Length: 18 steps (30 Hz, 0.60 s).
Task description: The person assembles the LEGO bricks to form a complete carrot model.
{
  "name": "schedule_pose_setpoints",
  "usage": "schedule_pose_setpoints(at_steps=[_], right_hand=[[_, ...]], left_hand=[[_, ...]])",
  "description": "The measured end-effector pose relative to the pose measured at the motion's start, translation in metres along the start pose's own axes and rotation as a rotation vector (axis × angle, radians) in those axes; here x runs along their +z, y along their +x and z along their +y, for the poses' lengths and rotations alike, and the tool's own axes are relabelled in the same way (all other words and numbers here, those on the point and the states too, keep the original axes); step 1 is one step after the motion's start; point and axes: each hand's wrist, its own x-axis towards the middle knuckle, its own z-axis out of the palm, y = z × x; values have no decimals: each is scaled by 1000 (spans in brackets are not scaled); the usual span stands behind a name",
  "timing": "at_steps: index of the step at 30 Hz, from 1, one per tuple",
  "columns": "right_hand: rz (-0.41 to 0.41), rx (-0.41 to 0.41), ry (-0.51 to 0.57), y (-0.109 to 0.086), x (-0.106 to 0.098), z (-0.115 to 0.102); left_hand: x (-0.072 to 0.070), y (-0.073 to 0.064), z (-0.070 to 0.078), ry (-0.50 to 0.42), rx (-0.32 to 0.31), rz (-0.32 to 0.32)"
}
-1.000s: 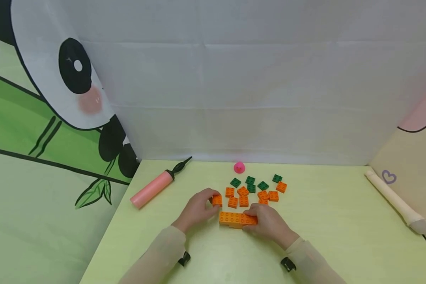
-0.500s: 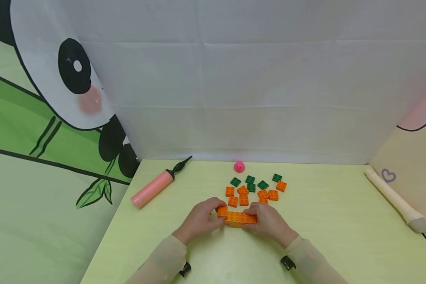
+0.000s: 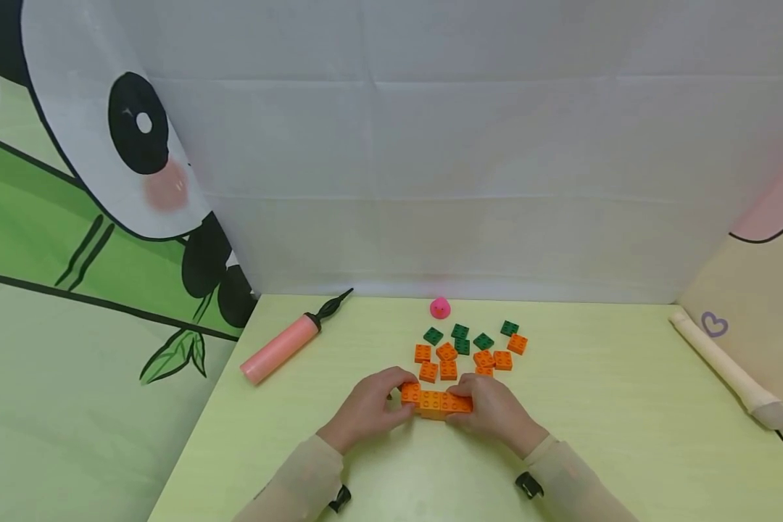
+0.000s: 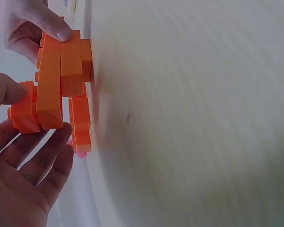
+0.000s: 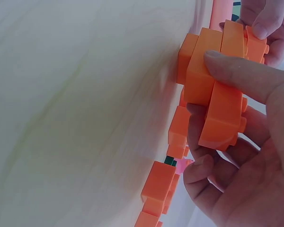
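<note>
My left hand (image 3: 370, 406) pinches a square orange toy brick (image 3: 410, 394) between thumb and fingers, at the left end of a stack of joined orange bricks (image 3: 432, 403). In the left wrist view, that brick (image 4: 24, 111) lies against the studded top of the end brick (image 4: 49, 90), and a fingertip reaches under the overhanging end. My right hand (image 3: 496, 412) grips the stack's right end. The right wrist view shows its thumb across the side of the stepped stack (image 5: 203, 66), with the fingers curled on the far side.
Behind the hands lie several loose orange bricks (image 3: 448, 370) and several green bricks (image 3: 460, 330). A small pink toy (image 3: 440, 308) sits near the back wall. To the left is a pink hand pump (image 3: 280, 348) with a black nozzle; a pale stick-like object (image 3: 724, 366) lies at the right edge.
My left hand has come right and nearer to me, bringing its orange brick from behind the stack's left end onto it. The right hand has kept its hold in place.
</note>
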Motion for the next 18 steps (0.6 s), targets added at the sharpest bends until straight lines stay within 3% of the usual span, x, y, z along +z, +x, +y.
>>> schedule_pose_setpoints(at_steps=[8,18], right_hand=[[-6,6,7,0,1,1],[1,8,6,-1,1,1]], left_hand=[[1,3,-5,-176,-11,-68],[2,3,-12,-335,-27,-75]])
